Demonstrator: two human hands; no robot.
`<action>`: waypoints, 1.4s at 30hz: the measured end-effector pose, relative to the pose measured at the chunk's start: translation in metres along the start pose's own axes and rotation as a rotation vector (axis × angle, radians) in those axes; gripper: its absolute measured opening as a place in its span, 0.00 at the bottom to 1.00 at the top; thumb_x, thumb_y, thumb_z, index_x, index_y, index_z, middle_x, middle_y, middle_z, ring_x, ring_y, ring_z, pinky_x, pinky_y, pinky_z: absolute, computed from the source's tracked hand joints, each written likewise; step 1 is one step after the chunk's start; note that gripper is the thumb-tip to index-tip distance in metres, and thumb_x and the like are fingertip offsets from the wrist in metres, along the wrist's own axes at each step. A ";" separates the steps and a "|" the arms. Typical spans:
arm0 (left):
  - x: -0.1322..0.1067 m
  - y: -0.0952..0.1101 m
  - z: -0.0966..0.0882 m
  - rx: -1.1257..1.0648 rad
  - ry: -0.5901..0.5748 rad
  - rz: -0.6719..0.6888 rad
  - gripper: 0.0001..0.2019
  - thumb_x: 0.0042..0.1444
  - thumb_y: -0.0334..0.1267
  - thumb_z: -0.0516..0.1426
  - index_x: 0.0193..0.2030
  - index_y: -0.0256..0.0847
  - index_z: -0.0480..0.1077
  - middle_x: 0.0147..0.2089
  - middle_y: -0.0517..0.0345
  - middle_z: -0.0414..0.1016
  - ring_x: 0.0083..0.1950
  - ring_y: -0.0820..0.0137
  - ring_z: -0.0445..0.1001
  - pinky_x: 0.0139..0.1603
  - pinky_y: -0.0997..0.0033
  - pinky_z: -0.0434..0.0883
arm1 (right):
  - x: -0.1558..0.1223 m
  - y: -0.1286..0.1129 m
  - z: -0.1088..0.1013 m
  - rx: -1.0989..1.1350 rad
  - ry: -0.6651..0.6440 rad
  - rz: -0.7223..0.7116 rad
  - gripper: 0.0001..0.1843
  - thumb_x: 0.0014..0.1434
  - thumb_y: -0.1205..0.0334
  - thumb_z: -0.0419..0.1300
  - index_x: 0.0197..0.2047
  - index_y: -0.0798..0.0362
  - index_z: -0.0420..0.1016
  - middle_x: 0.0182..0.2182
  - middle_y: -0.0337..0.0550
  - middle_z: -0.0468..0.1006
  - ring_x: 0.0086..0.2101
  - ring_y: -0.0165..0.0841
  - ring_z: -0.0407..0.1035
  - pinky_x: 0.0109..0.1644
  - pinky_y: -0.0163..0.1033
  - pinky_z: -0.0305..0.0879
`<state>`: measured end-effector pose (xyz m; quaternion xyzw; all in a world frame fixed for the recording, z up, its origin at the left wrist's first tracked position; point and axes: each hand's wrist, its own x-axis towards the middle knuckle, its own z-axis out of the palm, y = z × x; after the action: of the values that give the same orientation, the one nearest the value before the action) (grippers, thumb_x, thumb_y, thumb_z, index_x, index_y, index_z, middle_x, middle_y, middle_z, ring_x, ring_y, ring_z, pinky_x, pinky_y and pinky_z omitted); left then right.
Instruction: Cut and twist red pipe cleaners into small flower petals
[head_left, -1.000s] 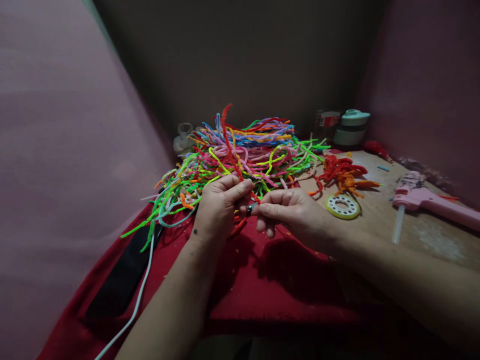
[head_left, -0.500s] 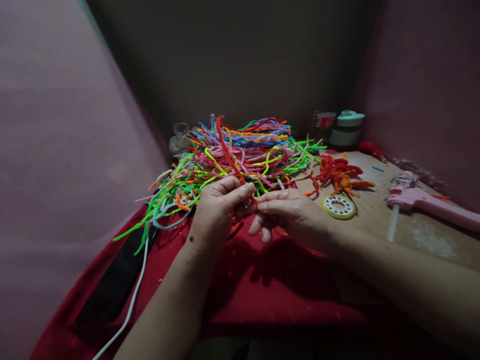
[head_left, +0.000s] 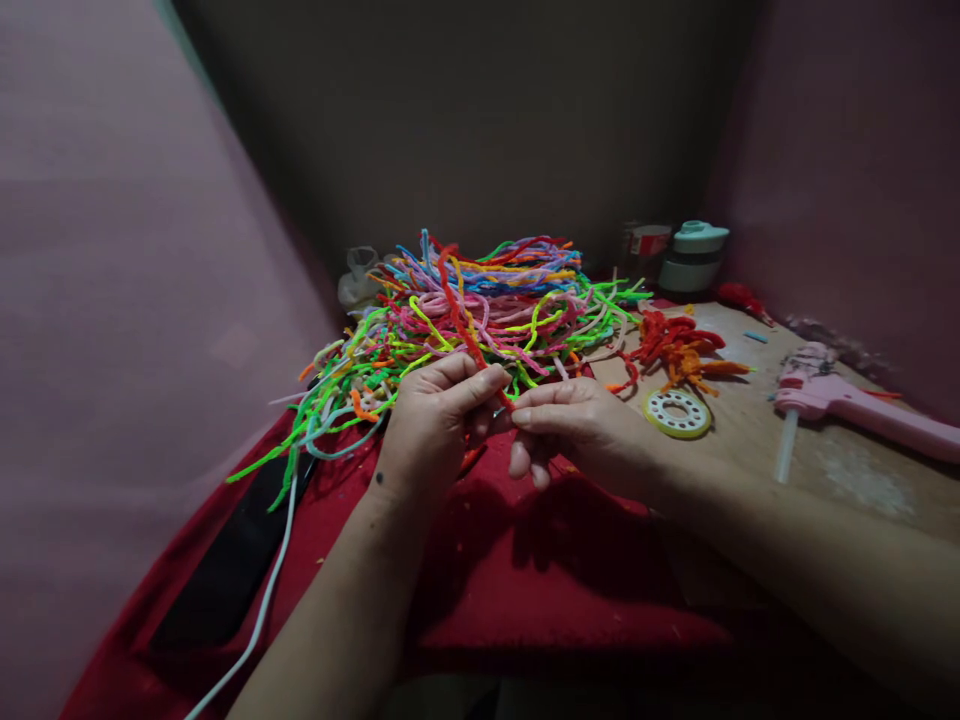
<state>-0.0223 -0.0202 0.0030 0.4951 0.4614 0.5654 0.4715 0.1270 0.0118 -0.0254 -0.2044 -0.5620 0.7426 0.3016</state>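
Note:
A fuzzy red pipe cleaner (head_left: 455, 305) rises from between my two hands, its bent upper end leaning over the pile behind. My left hand (head_left: 444, 408) pinches it between thumb and forefinger. Close beside it, my right hand (head_left: 561, 425) grips the lower end with thumb and forefinger, the other fingers curled loosely. A small metallic glint shows between the hands; I cannot make out what it is. Just beyond lies a big heap of multicoloured pipe cleaners (head_left: 517, 300), green, pink, blue and yellow.
Right of the heap are red and orange twisted pieces (head_left: 667, 345), a roll of tape (head_left: 678, 414) and a pink glue gun (head_left: 832, 395) on a brown board (head_left: 735, 450). A green-lidded container (head_left: 694, 257) stands behind. Left, a black phone (head_left: 225, 570) and white cable (head_left: 274, 590) lie on red cloth.
The red pipe cleaner's top end has dipped slightly and shifted right. My right hand's lower fingers have moved a little to the right; both hands keep their pinch.

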 end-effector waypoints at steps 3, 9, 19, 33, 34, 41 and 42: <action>0.001 0.002 0.000 0.004 0.005 0.008 0.14 0.48 0.36 0.61 0.19 0.38 0.60 0.15 0.67 0.59 0.16 0.81 0.56 0.17 0.80 0.55 | 0.000 -0.001 0.001 0.020 0.034 -0.028 0.07 0.53 0.62 0.58 0.31 0.57 0.70 0.22 0.44 0.77 0.17 0.27 0.66 0.24 0.33 0.62; 0.001 0.002 0.001 0.050 0.018 0.007 0.15 0.47 0.38 0.61 0.18 0.38 0.58 0.14 0.66 0.59 0.15 0.81 0.55 0.15 0.79 0.51 | 0.001 -0.005 0.006 -0.155 0.128 -0.101 0.08 0.54 0.62 0.57 0.26 0.56 0.68 0.21 0.41 0.75 0.18 0.24 0.65 0.25 0.32 0.61; -0.001 0.001 0.005 0.054 0.055 0.021 0.14 0.45 0.37 0.61 0.18 0.38 0.60 0.13 0.66 0.60 0.14 0.81 0.54 0.15 0.79 0.51 | 0.001 -0.004 0.005 -0.025 0.093 -0.031 0.06 0.53 0.63 0.56 0.27 0.56 0.66 0.20 0.42 0.76 0.17 0.26 0.66 0.23 0.32 0.62; 0.000 0.000 0.004 0.034 0.068 0.085 0.06 0.46 0.37 0.61 0.26 0.37 0.71 0.16 0.65 0.63 0.17 0.80 0.60 0.19 0.79 0.58 | 0.004 -0.001 0.003 0.099 0.139 -0.123 0.03 0.51 0.66 0.57 0.29 0.56 0.67 0.20 0.42 0.77 0.17 0.27 0.67 0.24 0.33 0.62; 0.000 0.000 0.003 0.018 0.064 0.087 0.06 0.46 0.37 0.62 0.27 0.37 0.72 0.16 0.64 0.64 0.17 0.80 0.60 0.19 0.79 0.58 | 0.004 -0.001 0.002 0.106 0.124 -0.128 0.03 0.51 0.65 0.58 0.29 0.56 0.67 0.21 0.42 0.77 0.17 0.27 0.67 0.24 0.33 0.62; 0.004 -0.001 0.000 -0.020 0.024 0.073 0.06 0.48 0.37 0.61 0.30 0.36 0.73 0.18 0.64 0.65 0.18 0.80 0.62 0.20 0.79 0.61 | 0.004 0.001 0.001 0.132 0.127 -0.141 0.05 0.50 0.64 0.62 0.30 0.56 0.70 0.24 0.42 0.77 0.21 0.27 0.68 0.26 0.33 0.62; 0.004 -0.001 0.000 -0.019 0.027 0.070 0.06 0.49 0.37 0.61 0.31 0.36 0.73 0.18 0.64 0.65 0.18 0.79 0.62 0.20 0.78 0.61 | 0.004 0.001 0.002 0.128 0.143 -0.137 0.06 0.49 0.64 0.62 0.30 0.56 0.70 0.24 0.41 0.77 0.21 0.27 0.68 0.26 0.33 0.62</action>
<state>-0.0224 -0.0164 0.0021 0.4987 0.4449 0.5924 0.4499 0.1228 0.0132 -0.0254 -0.1983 -0.5032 0.7381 0.4033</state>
